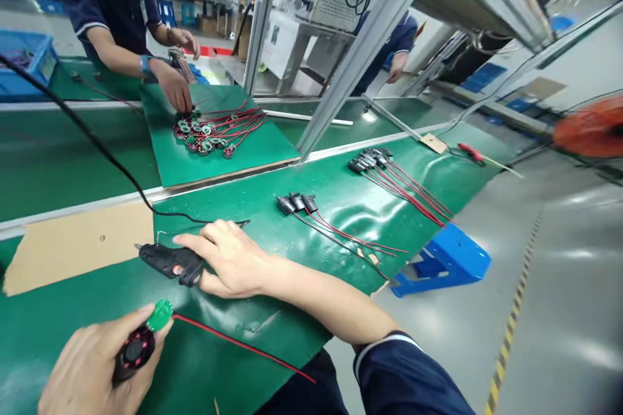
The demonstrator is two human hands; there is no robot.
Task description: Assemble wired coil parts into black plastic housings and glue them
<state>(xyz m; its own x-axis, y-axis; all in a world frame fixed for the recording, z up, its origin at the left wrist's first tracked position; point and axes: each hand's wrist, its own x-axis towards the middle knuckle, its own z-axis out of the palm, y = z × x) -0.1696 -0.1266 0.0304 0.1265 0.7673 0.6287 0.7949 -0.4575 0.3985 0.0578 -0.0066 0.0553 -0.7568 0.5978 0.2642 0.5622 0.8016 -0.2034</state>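
Observation:
In my left hand [97,363], closed at the lower left, is a small black round part [134,350] with reddish spots on its face. A green disc-shaped circuit board [160,315] sits at its upper edge, pinched between thumb and finger. From there a red wire [243,342] trails right across the green mat. My right hand [233,259] is wrapped round the handle end of a black hot glue gun [168,260], which lies low over the mat with its nozzle pointing left. The palm hides most of the handle.
Brown cardboard [82,246] lies left of the nozzle, and a black cable [111,159] crosses above. Black wired housings [296,203] rest to the right, with more [370,159] behind. Across the metal frame [360,58], a co-worker's hand [175,87] touches piled wired boards [204,136]. A blue stool [448,259] stands beside the bench.

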